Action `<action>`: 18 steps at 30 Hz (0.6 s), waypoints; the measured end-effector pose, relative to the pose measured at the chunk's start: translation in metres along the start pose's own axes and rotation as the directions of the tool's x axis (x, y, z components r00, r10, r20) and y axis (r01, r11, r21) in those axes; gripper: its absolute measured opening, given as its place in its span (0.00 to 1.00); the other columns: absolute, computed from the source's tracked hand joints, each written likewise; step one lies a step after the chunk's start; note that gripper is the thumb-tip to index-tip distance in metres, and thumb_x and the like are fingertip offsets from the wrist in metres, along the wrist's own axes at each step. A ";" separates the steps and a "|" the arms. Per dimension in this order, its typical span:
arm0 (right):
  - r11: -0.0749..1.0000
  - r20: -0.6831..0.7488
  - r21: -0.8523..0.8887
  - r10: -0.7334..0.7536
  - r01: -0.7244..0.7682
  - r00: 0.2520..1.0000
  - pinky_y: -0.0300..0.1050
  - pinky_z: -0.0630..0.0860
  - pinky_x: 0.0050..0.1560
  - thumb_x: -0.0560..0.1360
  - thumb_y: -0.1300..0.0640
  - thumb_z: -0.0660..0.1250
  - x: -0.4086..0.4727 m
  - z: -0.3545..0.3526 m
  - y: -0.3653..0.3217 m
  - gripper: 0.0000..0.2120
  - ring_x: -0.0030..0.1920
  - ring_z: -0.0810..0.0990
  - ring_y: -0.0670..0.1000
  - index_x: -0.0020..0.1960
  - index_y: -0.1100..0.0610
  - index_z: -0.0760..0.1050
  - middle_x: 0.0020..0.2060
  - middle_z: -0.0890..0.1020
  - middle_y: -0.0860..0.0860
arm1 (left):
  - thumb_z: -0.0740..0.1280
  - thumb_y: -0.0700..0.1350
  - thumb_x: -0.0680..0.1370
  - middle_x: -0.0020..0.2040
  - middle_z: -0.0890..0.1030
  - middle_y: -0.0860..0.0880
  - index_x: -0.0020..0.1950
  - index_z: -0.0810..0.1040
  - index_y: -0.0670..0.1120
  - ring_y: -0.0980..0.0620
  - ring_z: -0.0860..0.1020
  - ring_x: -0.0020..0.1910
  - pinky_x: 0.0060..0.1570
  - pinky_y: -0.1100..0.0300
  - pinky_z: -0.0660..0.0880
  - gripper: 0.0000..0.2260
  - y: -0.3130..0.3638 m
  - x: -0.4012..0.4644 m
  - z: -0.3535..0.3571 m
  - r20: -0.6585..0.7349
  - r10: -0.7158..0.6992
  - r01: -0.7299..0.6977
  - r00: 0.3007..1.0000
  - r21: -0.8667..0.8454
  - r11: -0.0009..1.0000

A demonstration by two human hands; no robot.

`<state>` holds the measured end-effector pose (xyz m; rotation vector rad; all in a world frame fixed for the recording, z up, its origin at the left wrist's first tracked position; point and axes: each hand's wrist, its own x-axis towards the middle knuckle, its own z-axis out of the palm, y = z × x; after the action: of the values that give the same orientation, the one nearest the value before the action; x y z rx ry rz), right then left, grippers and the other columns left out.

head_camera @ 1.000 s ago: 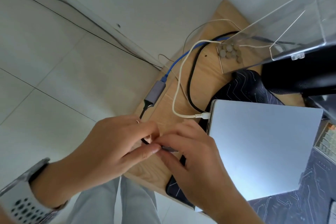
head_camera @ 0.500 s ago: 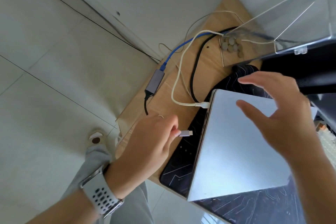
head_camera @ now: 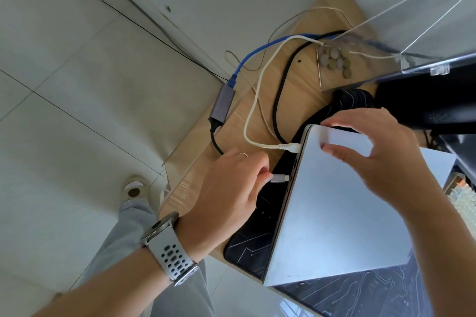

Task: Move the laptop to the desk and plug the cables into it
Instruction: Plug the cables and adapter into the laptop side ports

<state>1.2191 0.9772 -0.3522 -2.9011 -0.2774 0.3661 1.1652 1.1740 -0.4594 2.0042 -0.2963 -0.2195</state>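
On the wooden bench (head_camera: 304, 100), my right grip (head_camera: 365, 152) steadies the closed laptop (head_camera: 342, 216), fingers spread; my left grip (head_camera: 231, 188) pinches the silver plug (head_camera: 280, 177). I'd align squarely, then press.

The left hand (head_camera: 231, 188) is covering the black cable (head_camera: 215, 140) behind the silver plug (head_camera: 279, 177), so their join is not showing. Whether the plug tip is touching the laptop (head_camera: 334, 213) edge is too fine to tell. At 3 o'clock the frame is cutting off the keyboard (head_camera: 463, 198), and the right hand (head_camera: 381, 152) is hiding the laptop's far corner.
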 end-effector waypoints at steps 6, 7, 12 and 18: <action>1.000 -0.026 -0.018 0.008 -0.009 1.000 0.50 0.54 0.69 0.71 0.50 0.71 -0.001 0.002 -0.001 0.14 0.52 0.74 0.45 0.55 0.53 0.80 0.48 0.78 0.42 | 0.60 0.45 0.78 0.29 0.74 0.51 0.39 0.74 0.44 0.51 0.69 0.29 0.34 0.63 0.65 0.10 -0.001 0.000 0.000 -0.036 0.087 -0.087 0.996 -0.013 0.996; 1.000 -0.027 -0.020 0.011 -0.012 1.000 0.50 0.54 0.69 0.71 0.52 0.72 -0.001 0.002 -0.001 0.13 0.52 0.75 0.46 0.55 0.54 0.80 0.48 0.79 0.43 | 0.61 0.45 0.78 0.29 0.74 0.51 0.38 0.74 0.43 0.50 0.70 0.29 0.34 0.63 0.65 0.10 -0.001 0.001 0.000 -0.035 0.096 -0.097 0.995 -0.014 0.995; 1.000 -0.003 -0.024 -0.005 0.005 1.000 0.50 0.54 0.69 0.71 0.50 0.70 0.001 0.001 0.000 0.14 0.51 0.75 0.45 0.54 0.53 0.80 0.48 0.78 0.42 | 0.63 0.42 0.78 0.29 0.74 0.50 0.38 0.75 0.42 0.51 0.70 0.30 0.40 0.67 0.66 0.09 -0.005 0.004 -0.002 -0.014 0.190 -0.189 0.982 0.035 0.981; 1.000 0.038 -0.024 -0.016 0.017 0.999 0.59 0.58 0.71 0.70 0.52 0.74 0.004 -0.001 0.002 0.13 0.52 0.75 0.47 0.54 0.54 0.80 0.47 0.78 0.42 | 0.65 0.40 0.77 0.30 0.74 0.50 0.37 0.76 0.41 0.51 0.70 0.32 0.36 0.64 0.66 0.09 -0.005 0.002 0.000 -0.056 0.259 -0.252 0.964 0.110 0.962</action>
<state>1.2237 0.9758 -0.3525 -2.9168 -0.3142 0.4176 1.1680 1.1753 -0.4637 2.0451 -0.5260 0.0301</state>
